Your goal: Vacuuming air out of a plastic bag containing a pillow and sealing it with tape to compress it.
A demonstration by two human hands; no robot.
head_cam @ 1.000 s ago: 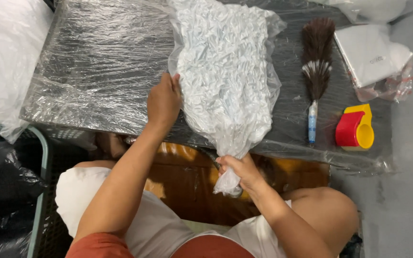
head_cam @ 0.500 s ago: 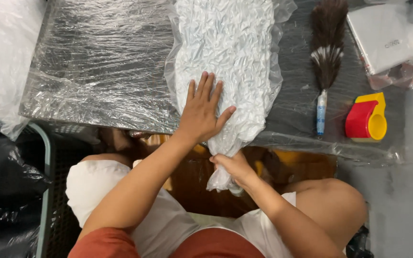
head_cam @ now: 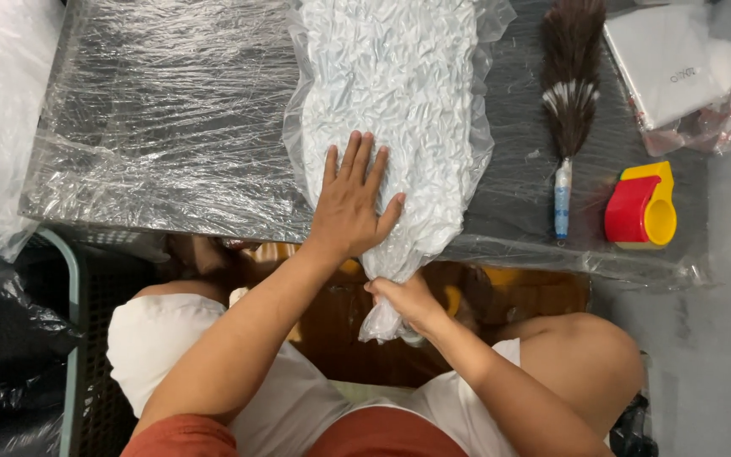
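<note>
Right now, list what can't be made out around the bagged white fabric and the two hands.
Head view only:
- Far end of the clear bag of crinkled white fabric: cut off by the top edge.
- Fabric under the left hand: covered by the flat palm.
- Bag's neck inside the right hand: hidden by the closed fingers; a knot cannot be told.
- Feather duster tip: cut off at the top.
- Table surface: veiled by wrinkled plastic wrap.
</note>
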